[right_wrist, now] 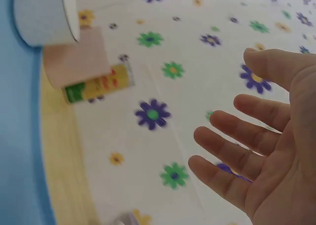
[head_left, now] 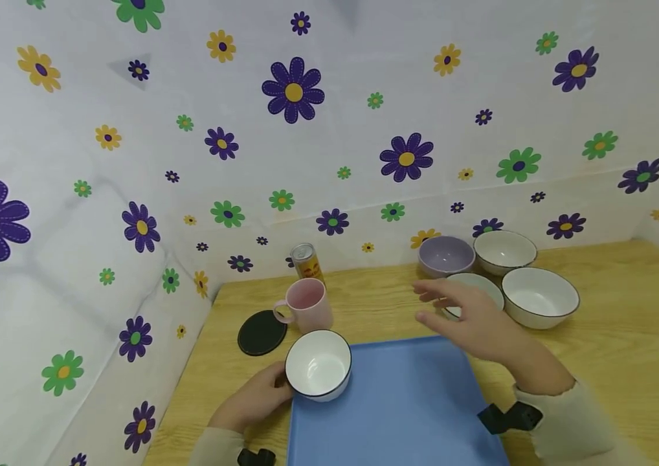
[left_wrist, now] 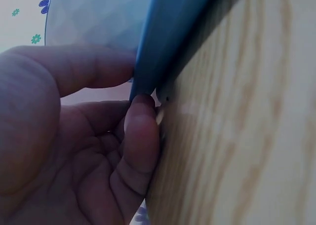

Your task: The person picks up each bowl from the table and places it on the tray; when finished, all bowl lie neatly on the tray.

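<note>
My left hand [head_left: 259,395] is at the left edge of the blue tray [head_left: 399,408], beside a white bowl [head_left: 318,366] with a dark rim. In the left wrist view, the thumb and fingers pinch the tray's edge, and the bowl [left_wrist: 98,18] stands just beyond them. The bowl sits at the tray's far left corner. My right hand [head_left: 475,320] hangs in the air over the tray's far right corner, fingers apart and holding nothing. Behind it, a pale bowl [head_left: 483,285] is partly hidden.
A pink mug [head_left: 309,307], a drink can [head_left: 307,262] and a black round coaster [head_left: 262,333] are at the back left. A purple bowl [head_left: 447,255] and two white bowls, one farther back [head_left: 504,252] and one nearer [head_left: 541,298], stand at back right. A flowered cloth wall [head_left: 353,129] closes the back.
</note>
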`<action>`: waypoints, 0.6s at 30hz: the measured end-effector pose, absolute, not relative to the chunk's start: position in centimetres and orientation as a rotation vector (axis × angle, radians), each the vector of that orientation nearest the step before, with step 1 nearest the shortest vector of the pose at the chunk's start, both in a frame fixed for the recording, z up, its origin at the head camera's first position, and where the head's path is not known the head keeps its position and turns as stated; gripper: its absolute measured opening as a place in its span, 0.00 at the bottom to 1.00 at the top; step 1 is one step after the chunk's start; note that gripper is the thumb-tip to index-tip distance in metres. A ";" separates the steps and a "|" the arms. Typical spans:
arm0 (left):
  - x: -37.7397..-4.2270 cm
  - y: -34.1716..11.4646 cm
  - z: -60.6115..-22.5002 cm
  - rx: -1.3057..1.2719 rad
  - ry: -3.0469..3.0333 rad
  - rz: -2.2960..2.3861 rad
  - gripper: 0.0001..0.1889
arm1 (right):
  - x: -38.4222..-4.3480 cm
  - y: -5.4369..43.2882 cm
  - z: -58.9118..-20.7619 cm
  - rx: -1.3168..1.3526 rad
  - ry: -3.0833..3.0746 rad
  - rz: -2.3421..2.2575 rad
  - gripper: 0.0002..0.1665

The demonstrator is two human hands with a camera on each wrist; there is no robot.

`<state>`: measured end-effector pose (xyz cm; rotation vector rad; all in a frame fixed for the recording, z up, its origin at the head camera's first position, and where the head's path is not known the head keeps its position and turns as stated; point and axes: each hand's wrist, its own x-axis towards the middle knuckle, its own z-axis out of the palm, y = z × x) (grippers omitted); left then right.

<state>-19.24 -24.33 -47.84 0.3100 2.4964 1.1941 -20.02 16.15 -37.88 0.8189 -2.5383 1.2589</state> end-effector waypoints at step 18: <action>-19.1 -24.3 -47.8 0.307 2.479 1.232 0.28 | -22.7 32.2 -40.1 0.073 -2.856 1.055 0.62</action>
